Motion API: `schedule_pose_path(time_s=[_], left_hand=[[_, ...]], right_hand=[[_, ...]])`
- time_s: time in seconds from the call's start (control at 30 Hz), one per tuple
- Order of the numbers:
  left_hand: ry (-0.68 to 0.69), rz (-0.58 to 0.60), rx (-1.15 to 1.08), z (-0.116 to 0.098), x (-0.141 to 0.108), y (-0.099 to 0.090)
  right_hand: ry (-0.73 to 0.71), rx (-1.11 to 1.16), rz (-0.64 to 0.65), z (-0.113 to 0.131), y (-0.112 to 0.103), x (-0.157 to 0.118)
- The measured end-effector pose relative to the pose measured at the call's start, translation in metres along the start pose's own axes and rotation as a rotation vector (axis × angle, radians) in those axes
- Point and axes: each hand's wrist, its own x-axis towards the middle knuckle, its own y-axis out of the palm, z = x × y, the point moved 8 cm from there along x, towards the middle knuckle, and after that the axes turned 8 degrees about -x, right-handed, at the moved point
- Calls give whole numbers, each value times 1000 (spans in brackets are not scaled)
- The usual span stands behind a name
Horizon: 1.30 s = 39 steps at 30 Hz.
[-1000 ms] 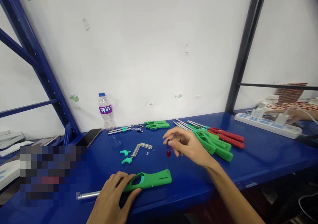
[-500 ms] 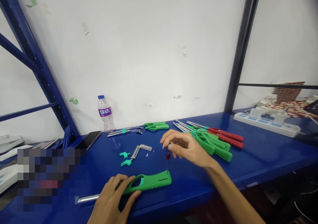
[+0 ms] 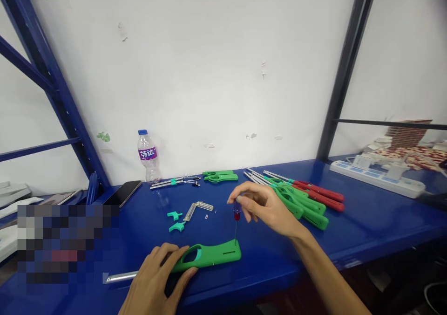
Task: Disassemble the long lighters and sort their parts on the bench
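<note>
A green long-necked lighter (image 3: 218, 255) lies flat near the table's front edge, its metal tube pointing left. My left hand (image 3: 159, 270) is closed around its middle, beside the trigger opening. In my right hand (image 3: 256, 205) is a small screwdriver (image 3: 237, 215) with a red and purple handle, gripped between thumb and fingers. It stands upright, its tip at the hole near the lighter's right end. Behind the lighter lie two turquoise triggers (image 3: 177, 227), clear plastic fuel tanks (image 3: 190, 211) and a tiny part (image 3: 206, 217).
Several assembled green lighters (image 3: 296, 203) and red ones (image 3: 324, 195) lie at the right. Green shells (image 3: 220, 177) and metal tubes (image 3: 171, 183) rest near the wall. A bottle (image 3: 148, 159), a phone (image 3: 124, 194) and a power strip (image 3: 377, 179) stand or lie further out.
My right fingers have shifted on the screwdriver, and more of its handle shows now. The tip stays at the lighter's end. My view has shifted slightly; my left hand keeps its hold.
</note>
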Motion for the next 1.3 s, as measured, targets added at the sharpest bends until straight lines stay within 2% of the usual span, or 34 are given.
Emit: schedule_pose_path(time_s=[0.17, 0.33, 0.47, 0.6, 0.77, 0.93, 1.13, 1.3], left_hand=[[-2, 2, 6, 3, -1, 1], [13, 3, 8, 3, -1, 0], [10, 19, 10, 1, 0, 1], [23, 4, 13, 1, 1, -1], [28, 10, 8, 1, 0, 0], [20, 11, 0, 0, -1, 0], [4, 10, 3, 1, 0, 0], [17, -16, 10, 0, 0, 0]], right_hand=[[-40, -58, -50, 4, -5, 1], [15, 7, 4, 0, -1, 1], [-35, -43, -39, 3, -3, 2], [32, -27, -20, -3, -2, 1], [-42, -50, -34, 2, -3, 1], [39, -12, -8, -3, -1, 1], [-18, -66, -46, 2, -6, 1], [-7, -62, 4, 2, -1, 1]])
